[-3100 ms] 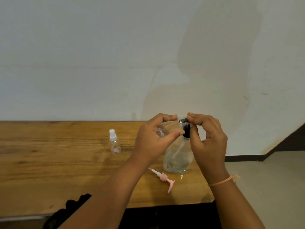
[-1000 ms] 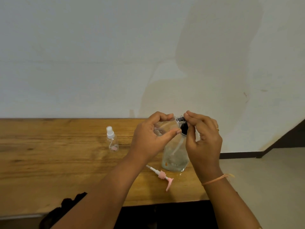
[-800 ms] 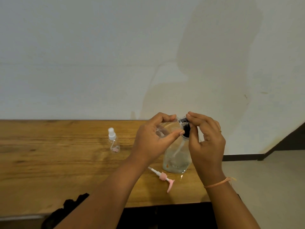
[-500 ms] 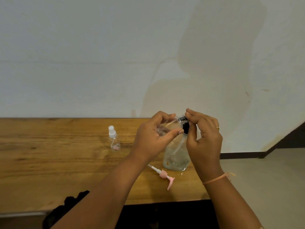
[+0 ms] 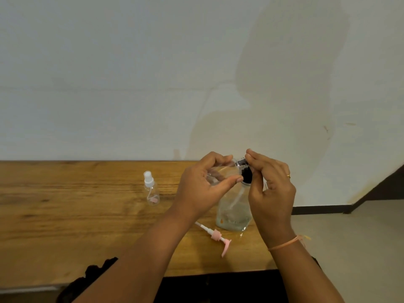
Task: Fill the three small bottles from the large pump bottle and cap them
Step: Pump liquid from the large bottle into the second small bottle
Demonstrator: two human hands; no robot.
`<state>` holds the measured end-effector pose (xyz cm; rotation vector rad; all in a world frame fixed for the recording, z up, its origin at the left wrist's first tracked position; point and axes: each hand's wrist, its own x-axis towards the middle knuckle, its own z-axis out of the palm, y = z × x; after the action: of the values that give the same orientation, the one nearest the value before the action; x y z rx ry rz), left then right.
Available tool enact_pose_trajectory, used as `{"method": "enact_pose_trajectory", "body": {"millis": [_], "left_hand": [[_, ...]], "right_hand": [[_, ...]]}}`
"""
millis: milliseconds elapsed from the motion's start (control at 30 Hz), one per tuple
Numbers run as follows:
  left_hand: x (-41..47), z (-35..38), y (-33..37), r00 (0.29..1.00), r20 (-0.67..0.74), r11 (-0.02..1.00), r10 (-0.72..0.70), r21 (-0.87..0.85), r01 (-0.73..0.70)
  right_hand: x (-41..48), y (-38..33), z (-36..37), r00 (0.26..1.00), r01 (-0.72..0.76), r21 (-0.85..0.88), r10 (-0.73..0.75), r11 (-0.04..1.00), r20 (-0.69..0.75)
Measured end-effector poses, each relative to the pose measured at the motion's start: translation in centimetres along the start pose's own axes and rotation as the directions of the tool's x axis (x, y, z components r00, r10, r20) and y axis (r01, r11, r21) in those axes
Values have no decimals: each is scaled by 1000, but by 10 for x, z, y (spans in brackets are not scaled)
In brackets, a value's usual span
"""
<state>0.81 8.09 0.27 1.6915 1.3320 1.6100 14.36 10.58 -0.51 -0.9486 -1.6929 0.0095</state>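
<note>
Barely shifted since earlier, apparently still screwing small black cap [image 5: 246, 174] pinched in right hand [image 5: 271, 189] onto small clear plastic bottle [image 5: 220, 173] gripped sideways in left hand [image 5: 201, 189], above large clear bottle [image 5: 232, 215] on wooden tabletop [image 5: 65, 215].

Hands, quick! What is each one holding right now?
Left hand: grips a small clear bottle, tipped sideways.
Right hand: pinches the black cap at that bottle's mouth.

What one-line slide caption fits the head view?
Left hand holds small clear bottle; right hand pinches its black cap.
</note>
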Motion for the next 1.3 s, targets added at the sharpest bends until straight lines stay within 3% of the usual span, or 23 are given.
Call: {"method": "enact_pose_trajectory", "body": {"millis": [267, 500, 667, 1033, 1300], "left_hand": [[-2, 1, 0, 1000, -6, 1000, 10, 9, -10], [1, -1, 2, 1000, -5, 999, 25, 22, -25], [-3, 2, -6, 1000, -3, 1000, -28, 1, 28], [-1, 1, -2, 999, -22, 999, 41, -11, -41], [-4, 3, -9, 1000, 1, 1000, -2, 3, 2]], "right_hand": [[-4, -3, 0, 999, -35, 25, 36, 999, -26], [2, -11, 0, 1000, -13, -91, 11, 996, -15], [-5, 2, 6, 1000, -15, -64, 15, 998, 2], [1, -12, 1, 999, -32, -49, 30, 998, -41], [-7, 1, 9, 1000, -1, -37, 0, 999, -29]]}}
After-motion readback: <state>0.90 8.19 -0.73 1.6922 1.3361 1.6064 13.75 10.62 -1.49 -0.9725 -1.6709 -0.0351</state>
